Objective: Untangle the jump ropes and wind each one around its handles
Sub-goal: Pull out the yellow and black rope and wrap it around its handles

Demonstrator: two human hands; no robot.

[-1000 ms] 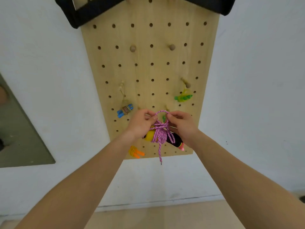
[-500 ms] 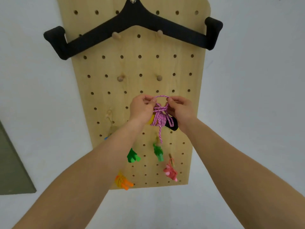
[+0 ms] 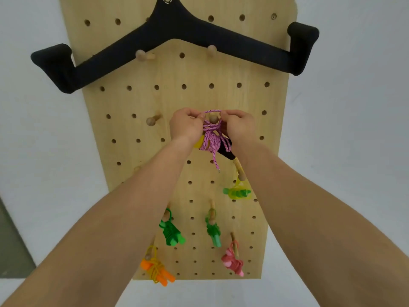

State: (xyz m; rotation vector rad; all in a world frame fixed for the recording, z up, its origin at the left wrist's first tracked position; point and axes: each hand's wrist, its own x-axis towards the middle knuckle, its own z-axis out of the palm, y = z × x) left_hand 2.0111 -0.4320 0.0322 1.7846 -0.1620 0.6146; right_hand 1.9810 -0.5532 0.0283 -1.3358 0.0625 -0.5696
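Observation:
A pink speckled jump rope (image 3: 211, 142) is wound in a bundle around its yellow and black handles. My left hand (image 3: 186, 126) and my right hand (image 3: 239, 127) each pinch one side of the bundle's top loop, which arches around a wooden peg (image 3: 213, 119) on the wooden pegboard (image 3: 183, 103). A loose pink end dangles below the bundle. The handles are mostly hidden behind my wrists.
Other wound ropes hang on pegs lower down: yellow-green (image 3: 238, 192), two green (image 3: 171, 233) (image 3: 213, 232), a pink one (image 3: 232, 261), an orange one (image 3: 157, 270). A black padded bar (image 3: 174, 38) hangs across the board's top. A bare peg (image 3: 152, 120) sticks out left of my hands.
My hands carried the pink bundle up the board from the lower rows to a higher peg. The loop now sits around that peg.

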